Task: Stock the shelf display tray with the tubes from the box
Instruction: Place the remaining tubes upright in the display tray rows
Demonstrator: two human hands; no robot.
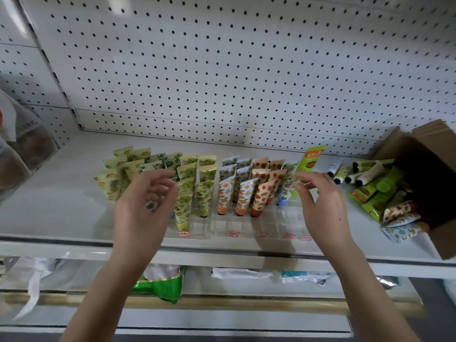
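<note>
The clear display tray (283,223) sat toward the front of the white shelf (61,193), its left and middle slots already filled with patterned tubes (204,193) standing cap-down, while its right-hand and front slots were bare. To the right of the tray a cardboard box (429,174) lay tipped on its side, with more tubes (370,174) spilling from its mouth toward the tray. The left hand (140,208) hovered over the tray's left end with fingers loosely curled; whether it touched or held a tube could not be told. The right hand (323,206) was at the tray's right end, thumb and forefinger drawn close together just beside a leaf-patterned tube (287,183) and a taller bright green tube (311,161), but whether they were actually clamped on either could not be told. The tubes looked light, soft-walled and glossy, so they would probably dent under a hard squeeze and slide in a loose one. The flat crimped end looked like the stiffest, driest place to pinch, leaving the round cap free to drop into a slot. Neighbours leaned against each other, so a careless nudge would likely tip a row.
</note>
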